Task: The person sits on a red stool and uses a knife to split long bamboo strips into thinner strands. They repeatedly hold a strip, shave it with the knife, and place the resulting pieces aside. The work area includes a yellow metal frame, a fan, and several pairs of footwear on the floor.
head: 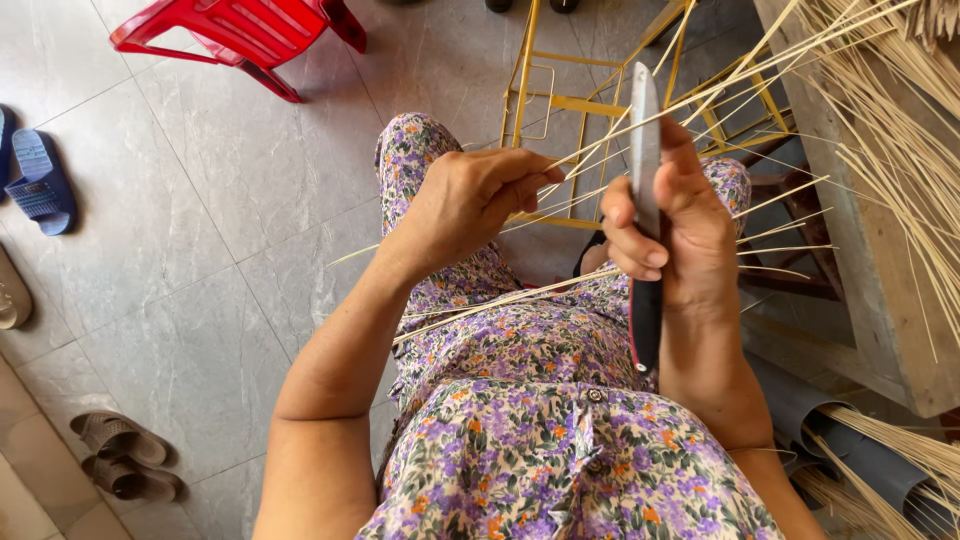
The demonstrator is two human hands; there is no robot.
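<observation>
Seated person's left hand pinches thin pale bamboo slivers; right hand grips a long black-handled knife — splitting appears midway, with many finished strips heaped on the wooden counter.

knife: long grey blade stood upright at centre right of the frame, black handle pointing down toward the lap
bamboo strips: thin, pale, slanting from centre toward upper right
</observation>
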